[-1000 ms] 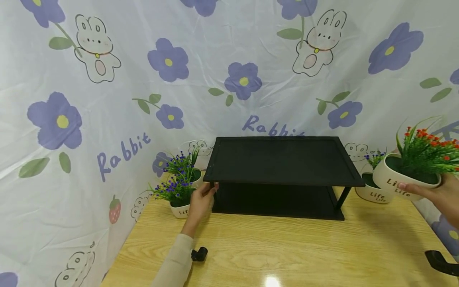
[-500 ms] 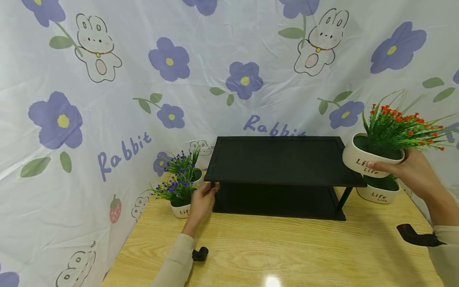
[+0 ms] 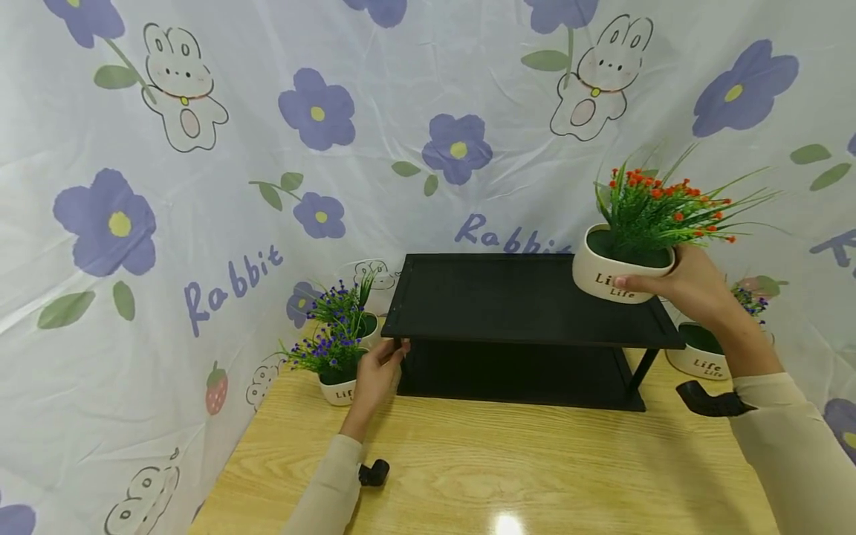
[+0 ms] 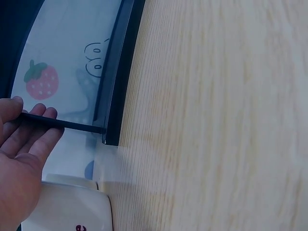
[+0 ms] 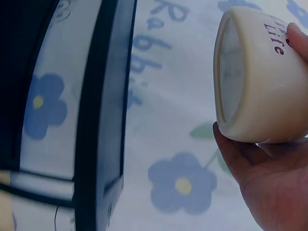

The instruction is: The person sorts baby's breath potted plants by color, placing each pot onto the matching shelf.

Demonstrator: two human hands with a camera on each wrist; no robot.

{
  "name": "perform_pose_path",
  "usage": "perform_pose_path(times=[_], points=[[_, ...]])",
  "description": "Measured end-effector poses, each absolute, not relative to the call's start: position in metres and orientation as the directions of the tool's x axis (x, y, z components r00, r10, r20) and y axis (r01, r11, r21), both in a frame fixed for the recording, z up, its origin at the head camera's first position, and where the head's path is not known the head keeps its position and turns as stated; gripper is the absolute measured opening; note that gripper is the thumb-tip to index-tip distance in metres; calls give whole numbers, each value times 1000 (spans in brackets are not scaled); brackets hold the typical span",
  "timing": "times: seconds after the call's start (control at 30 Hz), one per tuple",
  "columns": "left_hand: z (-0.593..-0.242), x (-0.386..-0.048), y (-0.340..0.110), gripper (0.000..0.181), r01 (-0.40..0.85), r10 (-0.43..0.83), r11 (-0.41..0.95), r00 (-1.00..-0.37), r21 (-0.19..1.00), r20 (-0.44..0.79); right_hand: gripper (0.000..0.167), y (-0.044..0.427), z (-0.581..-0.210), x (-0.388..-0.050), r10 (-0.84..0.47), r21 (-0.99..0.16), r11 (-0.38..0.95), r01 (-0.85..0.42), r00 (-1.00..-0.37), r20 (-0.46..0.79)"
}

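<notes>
My right hand grips a white oval flowerpot lettered "Life", with orange-red flowers and long green blades. It is held above the right end of the black two-tier shelf. The right wrist view shows the pot's underside apart from the shelf edge. My left hand is at the shelf's front left corner. In the left wrist view its thumb and fingers hold the thin black post between the tiers.
Two white pots with blue-purple flowers stand left of the shelf, close to my left hand. Another such pot is at the right, partly behind my right forearm. All rest on a wooden table before a printed cloth.
My right hand has carried the orange-red flowerpot leftward and slightly up, from beyond the shelf's right side to over its right end. The left hand stays on the post.
</notes>
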State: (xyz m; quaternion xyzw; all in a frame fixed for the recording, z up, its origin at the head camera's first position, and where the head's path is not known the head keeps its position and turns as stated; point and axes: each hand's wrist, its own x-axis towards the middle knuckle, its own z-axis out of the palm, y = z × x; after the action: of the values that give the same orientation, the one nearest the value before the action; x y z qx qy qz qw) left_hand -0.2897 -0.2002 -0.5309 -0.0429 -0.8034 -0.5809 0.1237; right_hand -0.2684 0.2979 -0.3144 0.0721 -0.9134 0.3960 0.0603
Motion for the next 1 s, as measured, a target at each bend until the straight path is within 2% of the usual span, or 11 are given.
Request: perform_pose_path(times=[0.1,0.37,1.0], points=[[-530,-289,-201,31,217,-75,319,-965,922,253,79,280,-312,-275,-109,-713,665,-222,-974,201],[-527,-288,-201,29,213,-86,303,-965,929,249,70,232,-301,-293,-209,-751,567,-337,-941,265],[-532,-290,-199,31,203,-93,315,-966,927,243,87,144,-305,-339,-342,-781,437,-447,-885,315]])
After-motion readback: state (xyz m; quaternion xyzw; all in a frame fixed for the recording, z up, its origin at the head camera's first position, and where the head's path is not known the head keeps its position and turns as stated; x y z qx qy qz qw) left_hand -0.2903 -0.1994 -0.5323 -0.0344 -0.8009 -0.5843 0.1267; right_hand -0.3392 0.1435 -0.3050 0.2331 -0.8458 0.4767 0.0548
